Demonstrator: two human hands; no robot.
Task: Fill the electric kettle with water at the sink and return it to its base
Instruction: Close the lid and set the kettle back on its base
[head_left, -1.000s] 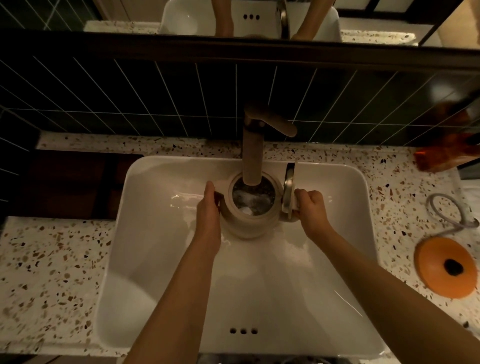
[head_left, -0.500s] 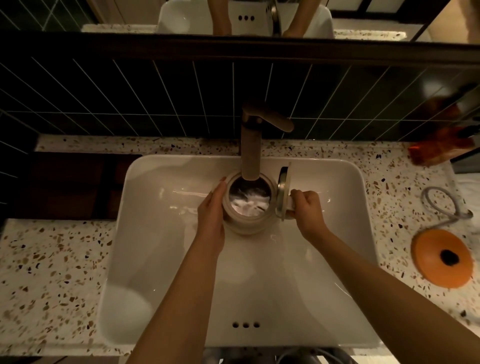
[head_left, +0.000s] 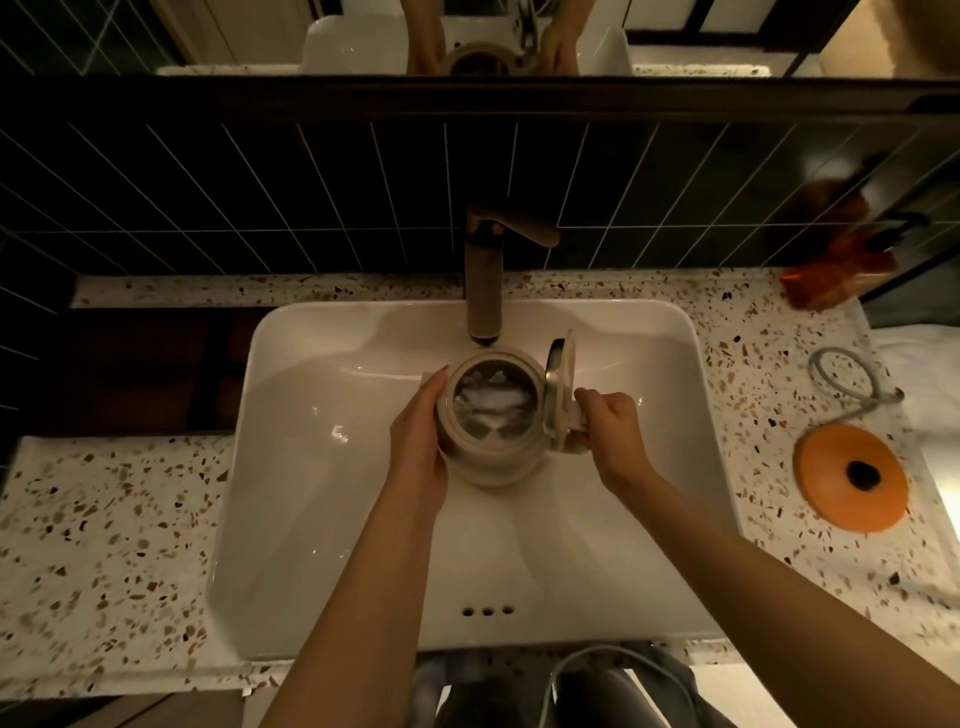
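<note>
A cream electric kettle (head_left: 485, 462) is held over the white sink basin (head_left: 322, 493), just in front of the brown faucet spout (head_left: 482, 291). Its lid (head_left: 561, 384) stands open on the right, and rippling water shows inside. My left hand (head_left: 418, 441) is pressed flat against the kettle's left side. My right hand (head_left: 610, 431) grips the handle on the right. The round orange kettle base (head_left: 852, 478) lies on the counter to the right of the sink, with a grey cord (head_left: 844, 374) looped behind it.
A speckled terrazzo counter (head_left: 104, 545) surrounds the basin. Dark tiled wall and a mirror rise behind the faucet. An orange-brown bottle (head_left: 831, 270) lies at the back right. A white cable (head_left: 597, 670) hangs below the counter's front edge.
The kettle has moved out from under the spout toward me, so the spout no longer covers its opening. Both hands kept their hold.
</note>
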